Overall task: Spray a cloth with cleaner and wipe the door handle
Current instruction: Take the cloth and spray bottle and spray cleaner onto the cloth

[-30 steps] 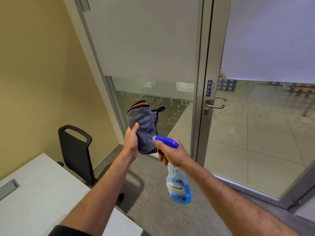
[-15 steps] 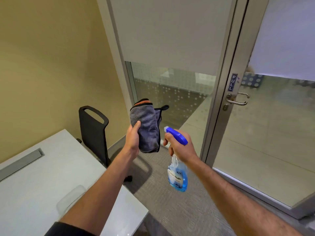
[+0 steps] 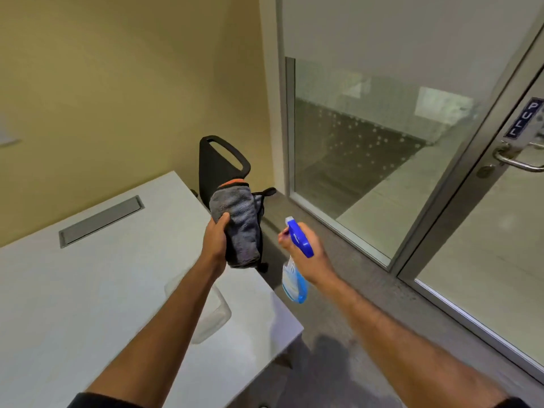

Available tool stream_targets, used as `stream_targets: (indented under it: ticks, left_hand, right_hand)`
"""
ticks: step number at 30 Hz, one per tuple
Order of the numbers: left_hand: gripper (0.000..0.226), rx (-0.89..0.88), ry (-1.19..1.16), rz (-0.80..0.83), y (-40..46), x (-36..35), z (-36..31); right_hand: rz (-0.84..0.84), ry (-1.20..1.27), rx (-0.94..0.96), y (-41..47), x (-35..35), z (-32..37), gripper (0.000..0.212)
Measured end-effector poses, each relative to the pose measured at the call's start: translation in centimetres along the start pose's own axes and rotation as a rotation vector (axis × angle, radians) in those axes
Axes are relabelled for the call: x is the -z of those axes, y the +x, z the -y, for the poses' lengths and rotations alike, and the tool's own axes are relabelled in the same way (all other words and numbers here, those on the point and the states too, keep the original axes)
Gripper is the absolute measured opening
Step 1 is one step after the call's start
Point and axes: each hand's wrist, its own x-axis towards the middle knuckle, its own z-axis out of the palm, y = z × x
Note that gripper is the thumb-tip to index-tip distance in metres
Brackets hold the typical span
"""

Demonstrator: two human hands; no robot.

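My left hand (image 3: 215,241) grips a folded grey cloth (image 3: 239,223) with an orange-edged top, held upright in the middle of the view. My right hand (image 3: 306,253) holds a spray bottle (image 3: 294,275) with a blue trigger head and blue liquid; its nozzle faces the cloth, a short gap away. The metal door handle (image 3: 518,160) sits at the far right edge on the glass door's frame, below a blue PULL label (image 3: 524,117), well away from both hands.
A white table (image 3: 73,290) with a grey cable slot fills the lower left, a clear plastic container (image 3: 212,313) on it under my left arm. A black chair (image 3: 220,163) stands behind the cloth. Glass partition (image 3: 353,157) and grey carpet lie to the right.
The view has swung left and down, so the door handle slid to the right edge and the table fills more of the frame. The hands keep the same grips; bottle and cloth are slightly further apart.
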Motion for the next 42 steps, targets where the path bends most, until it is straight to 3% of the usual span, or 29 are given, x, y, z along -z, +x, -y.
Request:
stream_targets:
  ticks: [4,11,22,29,33,35,42]
  left_hand:
    - [0.021,0.038,-0.009,-0.081,2.6,6.8,0.7]
    - [0.023,0.139,-0.063,-0.164,6.2,16.0,2.7]
    - [0.02,0.211,-0.041,-0.105,9.7,17.3,5.5]
    - [0.025,0.197,-0.013,-0.008,10.1,15.0,5.3]
    - [0.027,0.168,0.022,0.067,10.6,11.2,4.0]
    - [0.024,0.154,0.033,0.106,11.0,8.4,3.3]
    - [0.025,0.096,-0.04,0.356,10.4,-5.8,0.2]
  right_hand:
    - [-0.007,-0.018,-0.075,0.7,-4.8,-3.3,0.028]
    - [0.035,-0.084,-0.164,1.0,-11.2,-10.3,0.04]
    - [0.134,-0.158,-0.254,0.1,-16.1,-16.2,0.059]
    - [0.248,-0.236,-0.331,0.6,-15.8,-15.7,0.074]
    - [0.397,-0.347,-0.296,0.6,-13.0,-15.1,0.111]
    - [0.412,-0.338,-0.305,0.9,-11.2,-14.4,0.111]
    - [-0.019,-0.116,-0.251,4.9,-0.3,-7.9,0.087]
